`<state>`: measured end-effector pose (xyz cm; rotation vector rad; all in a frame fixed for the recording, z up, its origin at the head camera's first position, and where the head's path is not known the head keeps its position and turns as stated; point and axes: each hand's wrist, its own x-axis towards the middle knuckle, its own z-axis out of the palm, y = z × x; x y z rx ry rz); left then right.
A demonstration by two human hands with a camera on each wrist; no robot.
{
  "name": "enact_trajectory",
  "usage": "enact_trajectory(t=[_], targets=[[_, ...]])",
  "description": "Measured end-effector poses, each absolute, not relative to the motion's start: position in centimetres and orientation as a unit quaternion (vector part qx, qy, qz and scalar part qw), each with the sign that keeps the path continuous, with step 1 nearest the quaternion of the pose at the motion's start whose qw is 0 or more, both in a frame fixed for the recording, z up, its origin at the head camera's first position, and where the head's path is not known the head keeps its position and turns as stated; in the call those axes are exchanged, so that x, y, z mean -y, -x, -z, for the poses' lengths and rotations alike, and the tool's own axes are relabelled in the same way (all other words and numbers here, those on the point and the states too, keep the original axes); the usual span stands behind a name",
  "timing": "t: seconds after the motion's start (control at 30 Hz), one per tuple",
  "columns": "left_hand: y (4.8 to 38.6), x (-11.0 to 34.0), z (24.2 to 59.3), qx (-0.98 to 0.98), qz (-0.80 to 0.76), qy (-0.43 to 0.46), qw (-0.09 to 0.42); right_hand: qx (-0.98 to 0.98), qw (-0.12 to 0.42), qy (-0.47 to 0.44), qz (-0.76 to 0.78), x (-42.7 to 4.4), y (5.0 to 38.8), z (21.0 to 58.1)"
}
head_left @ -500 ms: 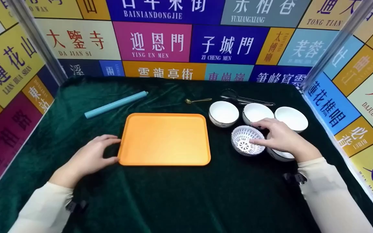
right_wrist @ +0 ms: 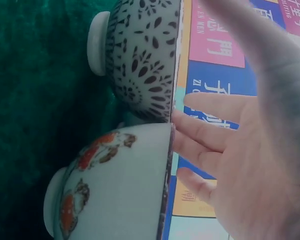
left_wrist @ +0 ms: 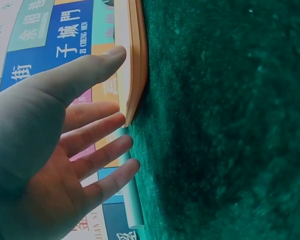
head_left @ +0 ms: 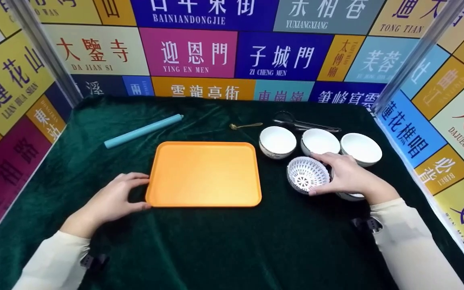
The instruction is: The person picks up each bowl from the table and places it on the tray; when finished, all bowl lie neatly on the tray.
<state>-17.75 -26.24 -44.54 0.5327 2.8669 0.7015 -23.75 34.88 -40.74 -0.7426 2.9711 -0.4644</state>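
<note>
Beside the left edge of an orange tray [head_left: 204, 175] is my left hand [head_left: 111, 199]. Its thumb and fingertips touch the tray's rim, and in the left wrist view the fingers [left_wrist: 102, 142] are extended and spread. My right hand [head_left: 346, 175] reaches over the right side of a white bowl with a dark petal pattern [head_left: 305, 177]. The thumb lies at the bowl's near rim, the fingers at its far right rim. In the right wrist view those fingers [right_wrist: 202, 132] look fairly straight near the rims. A bowl with orange-red motifs [right_wrist: 115, 185] stands beside the patterned one, largely hidden under my hand in the head view.
Three white bowls [head_left: 277, 141] line up behind my right hand. Farther back lie a small golden spoon [head_left: 246, 125] and a dark long-handled utensil [head_left: 308, 124]. A light blue rod [head_left: 143, 131] rests behind the tray on the green cloth [head_left: 216, 249]. Sign-covered walls surround the table.
My right thumb has moved from over the patterned bowl's inside toward its near rim, and the hand has shifted slightly nearer. My left hand stays at the tray's edge.
</note>
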Motion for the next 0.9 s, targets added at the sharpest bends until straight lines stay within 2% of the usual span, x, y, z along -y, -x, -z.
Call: enact_trajectory(t=[0.6, 0.9], targets=[[18.2, 25.8, 45.2, -0.952, -0.237, -0.18, 0.071, -0.951, 0.001, 0.243, 0.189, -35.2, 24.0, 42.3], [18.4, 25.7, 45.3, -0.955, -0.236, -0.168, 0.065, -0.936, -0.01, 0.243, 0.254, -33.5, 23.8, 42.0]])
